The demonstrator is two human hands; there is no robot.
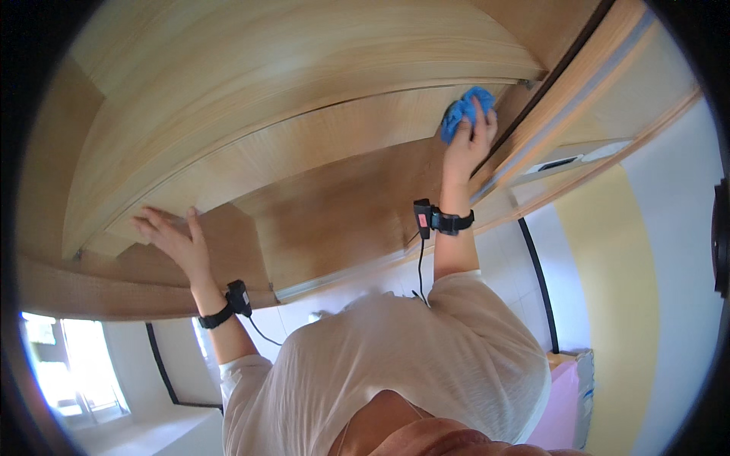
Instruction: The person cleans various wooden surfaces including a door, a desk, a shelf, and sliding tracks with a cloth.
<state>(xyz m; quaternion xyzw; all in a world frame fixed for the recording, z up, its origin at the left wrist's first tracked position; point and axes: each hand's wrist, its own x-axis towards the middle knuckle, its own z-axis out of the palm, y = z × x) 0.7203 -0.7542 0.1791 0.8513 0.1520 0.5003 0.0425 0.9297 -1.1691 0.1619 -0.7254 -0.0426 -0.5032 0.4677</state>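
A crumpled blue cloth (462, 114) is under the fingers of my right hand (468, 144), at the right end of a light wooden shelf board (304, 144) inside a cabinet. My fingers are bent over the cloth and press it against the wood. Farther left, my left hand (176, 242) rests on the same board near its left end, fingers spread and holding nothing. Each wrist wears a black strap with a small black box and a cable.
A wooden side frame with a sliding track (578, 91) runs close by my right arm. Below the board lies a lower compartment (327, 213). A bright window (76, 372) is at lower left, and a pink panel (555, 410) leans by the yellow-striped wall (616, 304).
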